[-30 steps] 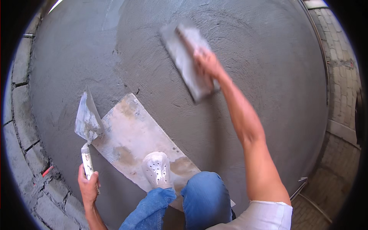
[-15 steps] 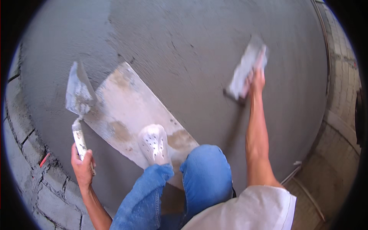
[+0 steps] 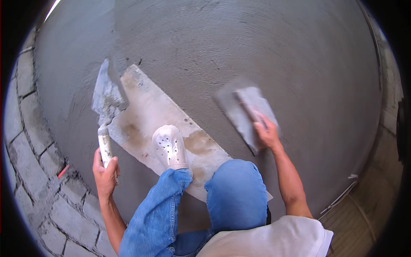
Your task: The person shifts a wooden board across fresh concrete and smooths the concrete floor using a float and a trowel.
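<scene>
My left hand (image 3: pixel 105 174) is wrapped round the pale, stained handle of a pointed trowel (image 3: pixel 104 92). Grey mortar clings to its blade, which is held above the far left end of a board. On the right, my right hand (image 3: pixel 269 133) grips the handle of a rectangular finishing trowel (image 3: pixel 239 113). That blade is smeared by motion and lies at the surface of wet grey cement (image 3: pixel 180 32). The cement looks smooth near me and rougher, with small pits, farther off.
A pale, stained board (image 3: pixel 150 98) lies slantwise on the cement, under my perforated shoe (image 3: pixel 168 145). Grey blocks (image 3: pixel 32 165) border the left side, with a small red piece (image 3: pixel 63 171) near them. At lower right, a thin pale strip (image 3: pixel 340 195) runs along the edge.
My right hand has swept the finishing trowel left and nearer to me, turning it to the opposite slant. The pointed trowel appears slightly farther right, and the whole view has shifted a little.
</scene>
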Demonstrator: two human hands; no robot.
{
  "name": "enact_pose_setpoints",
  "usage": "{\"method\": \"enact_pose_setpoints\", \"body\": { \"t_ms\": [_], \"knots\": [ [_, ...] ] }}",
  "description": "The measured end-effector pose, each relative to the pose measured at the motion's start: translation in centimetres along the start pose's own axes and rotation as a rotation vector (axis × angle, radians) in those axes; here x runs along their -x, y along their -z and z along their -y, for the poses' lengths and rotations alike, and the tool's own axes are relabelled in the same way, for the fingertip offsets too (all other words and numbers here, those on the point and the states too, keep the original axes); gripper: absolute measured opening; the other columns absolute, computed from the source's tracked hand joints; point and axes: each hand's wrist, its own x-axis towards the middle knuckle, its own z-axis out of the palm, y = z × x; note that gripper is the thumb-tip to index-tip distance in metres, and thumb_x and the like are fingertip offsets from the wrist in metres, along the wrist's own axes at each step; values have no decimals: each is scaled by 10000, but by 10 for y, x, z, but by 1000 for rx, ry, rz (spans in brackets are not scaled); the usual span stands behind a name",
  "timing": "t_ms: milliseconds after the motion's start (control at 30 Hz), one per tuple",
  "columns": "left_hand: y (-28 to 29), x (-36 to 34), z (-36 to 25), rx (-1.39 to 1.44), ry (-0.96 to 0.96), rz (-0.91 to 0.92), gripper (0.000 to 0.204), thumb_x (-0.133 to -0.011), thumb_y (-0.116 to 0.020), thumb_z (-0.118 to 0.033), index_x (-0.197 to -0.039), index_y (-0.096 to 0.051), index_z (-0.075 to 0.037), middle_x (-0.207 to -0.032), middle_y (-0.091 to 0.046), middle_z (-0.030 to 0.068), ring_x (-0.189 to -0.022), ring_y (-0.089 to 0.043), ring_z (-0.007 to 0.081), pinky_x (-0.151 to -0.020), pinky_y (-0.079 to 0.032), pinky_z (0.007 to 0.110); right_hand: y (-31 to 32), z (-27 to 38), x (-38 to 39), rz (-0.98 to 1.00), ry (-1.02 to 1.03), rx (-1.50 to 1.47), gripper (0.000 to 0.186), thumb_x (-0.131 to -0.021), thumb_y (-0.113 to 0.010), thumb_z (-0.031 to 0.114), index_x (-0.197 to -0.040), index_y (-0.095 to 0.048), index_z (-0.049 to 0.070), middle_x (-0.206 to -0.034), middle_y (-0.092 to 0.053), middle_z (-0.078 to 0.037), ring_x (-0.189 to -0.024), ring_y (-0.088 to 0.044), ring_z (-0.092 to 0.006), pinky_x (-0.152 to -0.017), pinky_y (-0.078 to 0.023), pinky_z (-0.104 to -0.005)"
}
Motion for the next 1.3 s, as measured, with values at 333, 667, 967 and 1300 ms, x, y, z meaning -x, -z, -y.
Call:
{"method": "enact_pose_setpoints", "body": {
  "t_ms": [333, 667, 967, 1300],
  "knots": [
    [-9, 8, 13, 4, 53, -54, 392, -873, -603, -116, -1225, -479, 5, -731, -489, -4, -530, -466, 63, -452, -376, 211, -36, 81, -226, -308, -35, -41, 355, -988, -465, 364, -1141, -632, 90, -765, -591, -23, -647, -573, -121, -560, -479, -312],
    [-19, 15, 16, -91, -43, -28, 343, -900, -603, -175, -1174, -477, -12, -687, -464, 2, -521, -424, 73, -462, -316, 215, -61, 89, -73, 230, -26, -149, 576, -901, -549, 321, -1424, -406, 126, -939, -673, -221, -837, -646, -420, -800, -517, -457],
    [-54, 23, -41, -265, -227, 33, 199, -903, -577, -214, -1002, -500, -60, -673, -444, -10, -539, -401, 67, -493, -296, 219, 82, -151, 227, -935, -656, -252, 272, -912, -617, 211, -1125, -620, 41, -730, -593, -20, -538, -549, -89, -469, -471, -271],
    [-84, 40, -63, -283, -347, 105, 175, -898, -582, -199, -960, -511, -52, -699, -476, 1, -540, -436, 75, -485, -324, 218, 127, -132, 184, -852, -497, -117, 279, -939, -599, 309, -973, -643, 36, -690, -616, -39, -580, -569, -117, -524, -481, -302]
  ]
}}
